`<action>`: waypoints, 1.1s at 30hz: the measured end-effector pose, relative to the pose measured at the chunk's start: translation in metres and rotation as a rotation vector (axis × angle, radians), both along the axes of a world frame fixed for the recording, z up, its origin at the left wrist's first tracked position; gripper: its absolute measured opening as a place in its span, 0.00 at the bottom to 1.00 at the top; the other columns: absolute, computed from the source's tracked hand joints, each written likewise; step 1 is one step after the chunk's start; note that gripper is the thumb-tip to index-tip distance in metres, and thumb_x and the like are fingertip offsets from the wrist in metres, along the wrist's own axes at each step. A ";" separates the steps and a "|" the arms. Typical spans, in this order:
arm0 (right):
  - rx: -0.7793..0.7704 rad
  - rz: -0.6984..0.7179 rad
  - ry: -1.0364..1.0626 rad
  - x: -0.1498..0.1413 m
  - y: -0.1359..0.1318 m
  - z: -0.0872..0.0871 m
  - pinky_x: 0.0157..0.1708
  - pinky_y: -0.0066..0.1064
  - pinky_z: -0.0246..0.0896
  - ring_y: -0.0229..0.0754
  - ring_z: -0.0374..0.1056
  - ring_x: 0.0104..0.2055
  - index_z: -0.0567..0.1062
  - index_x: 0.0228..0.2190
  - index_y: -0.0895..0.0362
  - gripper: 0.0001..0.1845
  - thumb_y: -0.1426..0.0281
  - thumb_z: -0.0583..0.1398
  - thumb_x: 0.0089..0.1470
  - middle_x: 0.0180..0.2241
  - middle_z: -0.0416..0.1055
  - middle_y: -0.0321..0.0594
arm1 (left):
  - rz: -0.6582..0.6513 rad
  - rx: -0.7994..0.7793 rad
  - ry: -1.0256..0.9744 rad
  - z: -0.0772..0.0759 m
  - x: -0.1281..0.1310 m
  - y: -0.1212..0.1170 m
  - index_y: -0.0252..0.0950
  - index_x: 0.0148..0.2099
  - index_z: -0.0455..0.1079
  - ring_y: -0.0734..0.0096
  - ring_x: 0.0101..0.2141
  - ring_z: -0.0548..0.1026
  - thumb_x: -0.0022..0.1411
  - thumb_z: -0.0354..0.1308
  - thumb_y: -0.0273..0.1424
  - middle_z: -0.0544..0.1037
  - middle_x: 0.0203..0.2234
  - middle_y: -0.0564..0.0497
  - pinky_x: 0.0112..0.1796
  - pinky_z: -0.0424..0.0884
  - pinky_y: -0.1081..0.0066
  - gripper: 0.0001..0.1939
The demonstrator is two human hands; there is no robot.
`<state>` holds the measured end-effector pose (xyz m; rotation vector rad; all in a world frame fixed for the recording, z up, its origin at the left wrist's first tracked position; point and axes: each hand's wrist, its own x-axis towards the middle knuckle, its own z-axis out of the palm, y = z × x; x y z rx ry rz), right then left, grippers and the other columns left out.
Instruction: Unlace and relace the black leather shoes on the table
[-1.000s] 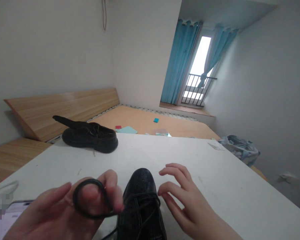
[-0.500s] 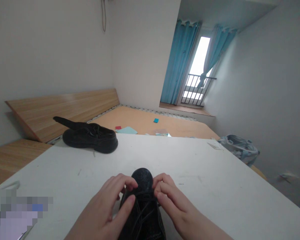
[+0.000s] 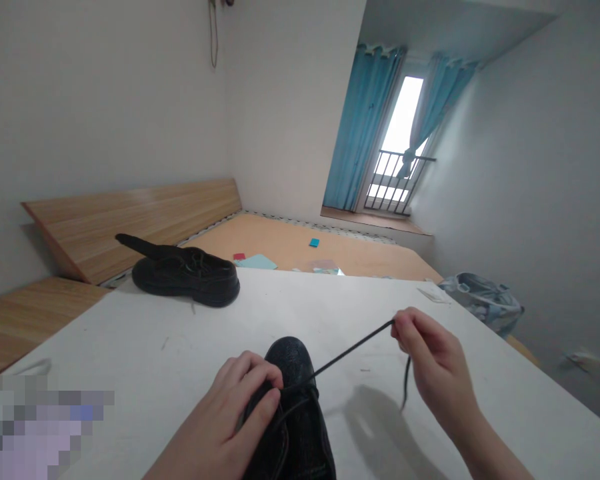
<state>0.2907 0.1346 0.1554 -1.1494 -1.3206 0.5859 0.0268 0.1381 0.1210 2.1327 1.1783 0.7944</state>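
A black shoe [image 3: 300,427] lies on the white table in front of me, toe pointing away. My right hand [image 3: 425,360], raised to the right of it, pinches a black shoelace [image 3: 353,348]. The lace runs taut from the shoe's lacing up to my fingers, and its loose end hangs below them. On the shoe's left side, my left hand [image 3: 240,407] is closed with thumb and fingertips on the edge by the lacing. Whether these fingertips also hold lace is hidden. A second black shoe [image 3: 187,275] rests on its sole at the table's far left, its tongue sticking out.
The white table [image 3: 480,373] spreads around the shoe. Beyond it is an orange bed surface [image 3: 270,233] with small coloured items and a wooden headboard [image 3: 145,213]. A fabric basket [image 3: 485,300] stands off the right edge. A blurred-out patch [image 3: 35,433] covers the lower left.
My right hand has moved from the shoe up and to the right, drawing out a length of shoelace. My left hand stays at the shoe's left side, its fingertips now closed together.
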 end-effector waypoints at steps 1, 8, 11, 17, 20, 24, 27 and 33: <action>0.074 -0.061 -0.141 -0.001 -0.003 0.000 0.21 0.28 0.44 0.35 0.50 0.21 0.68 0.20 0.56 0.17 0.62 0.60 0.56 0.18 0.57 0.32 | 0.013 0.027 0.004 -0.001 0.000 0.000 0.43 0.39 0.70 0.63 0.43 0.69 0.66 0.44 0.37 0.72 0.40 0.50 0.45 0.70 0.64 0.13; -0.233 0.898 -0.305 -0.020 -0.016 0.011 0.35 0.35 0.60 0.40 0.64 0.28 0.69 0.16 0.56 0.27 0.54 0.52 0.60 0.22 0.69 0.39 | -0.103 -0.023 -0.063 -0.002 -0.002 0.000 0.42 0.39 0.70 0.60 0.48 0.66 0.67 0.44 0.41 0.69 0.43 0.48 0.50 0.65 0.60 0.15; -0.236 0.679 -0.412 -0.026 -0.012 0.002 0.36 0.35 0.60 0.40 0.64 0.30 0.72 0.21 0.56 0.22 0.59 0.52 0.61 0.24 0.67 0.39 | -0.203 -0.291 -0.303 0.000 -0.003 -0.001 0.40 0.34 0.70 0.62 0.47 0.67 0.67 0.45 0.44 0.69 0.43 0.48 0.51 0.65 0.61 0.18; -0.168 0.632 -0.262 -0.042 -0.008 -0.020 0.46 0.37 0.59 0.43 0.63 0.45 0.75 0.38 0.54 0.10 0.63 0.57 0.59 0.42 0.65 0.43 | -0.251 -0.496 -0.799 -0.005 -0.018 0.008 0.48 0.47 0.71 0.58 0.48 0.71 0.61 0.53 0.49 0.72 0.47 0.50 0.47 0.70 0.61 0.17; -0.230 0.641 0.029 -0.041 -0.009 -0.015 0.46 0.36 0.58 0.42 0.64 0.42 0.73 0.29 0.55 0.11 0.61 0.61 0.56 0.38 0.66 0.41 | -0.169 -0.344 -0.736 -0.004 -0.020 0.003 0.56 0.60 0.60 0.65 0.35 0.75 0.58 0.57 0.49 0.71 0.51 0.49 0.31 0.74 0.69 0.28; -0.253 0.600 0.537 -0.018 -0.005 0.001 0.31 0.31 0.61 0.34 0.56 0.23 0.68 0.25 0.54 0.14 0.59 0.59 0.56 0.24 0.60 0.31 | 0.061 0.079 -0.294 0.004 -0.011 -0.008 0.50 0.48 0.72 0.76 0.25 0.71 0.62 0.53 0.36 0.71 0.47 0.50 0.25 0.68 0.76 0.13; -0.063 0.296 0.365 -0.004 -0.002 0.008 0.20 0.25 0.48 0.33 0.46 0.20 0.66 0.22 0.54 0.13 0.64 0.60 0.55 0.24 0.57 0.31 | 0.147 0.267 0.009 0.007 -0.008 -0.004 0.45 0.45 0.72 0.77 0.20 0.69 0.61 0.49 0.33 0.74 0.45 0.49 0.25 0.67 0.74 0.13; -0.189 0.315 -0.649 -0.018 -0.009 -0.001 0.30 0.30 0.56 0.40 0.64 0.30 0.76 0.33 0.53 0.03 0.70 0.61 0.53 0.30 0.73 0.38 | 0.270 0.042 0.422 0.010 -0.013 0.010 0.42 0.40 0.72 0.62 0.24 0.75 0.63 0.45 0.44 0.76 0.22 0.52 0.26 0.62 0.69 0.18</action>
